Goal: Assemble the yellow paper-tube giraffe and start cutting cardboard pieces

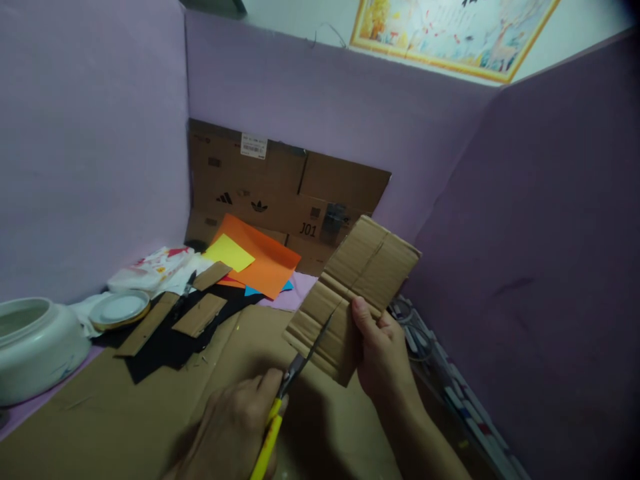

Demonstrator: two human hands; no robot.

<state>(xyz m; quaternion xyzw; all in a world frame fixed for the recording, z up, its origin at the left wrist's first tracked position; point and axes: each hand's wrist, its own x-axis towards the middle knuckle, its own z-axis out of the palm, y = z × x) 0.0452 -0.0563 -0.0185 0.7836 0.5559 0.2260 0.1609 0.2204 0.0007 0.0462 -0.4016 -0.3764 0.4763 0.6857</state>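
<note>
My left hand (pixel 235 420) is closed around yellow-handled scissors (pixel 295 370), their blades pointing up and away from me. The blades lie at the lower part of a piece of corrugated cardboard (pixel 367 267), in line with a dark line that runs up its face. Whether one blade is behind the cardboard I cannot tell. My right hand (pixel 385 353) grips the cardboard at its lower right edge, thumb on the front and the other fingers mostly hidden behind. The piece is held tilted above a large cardboard sheet (pixel 245 360).
Cut cardboard strips (pixel 201 315) lie on black paper (pixel 163 360) at left. Behind them are orange paper (pixel 265 257) and yellow paper (pixel 230 252). A white pot (pixel 43 353) stands far left beside a lid (pixel 120 308). A printed cardboard panel (pixel 240 180) leans on the back wall.
</note>
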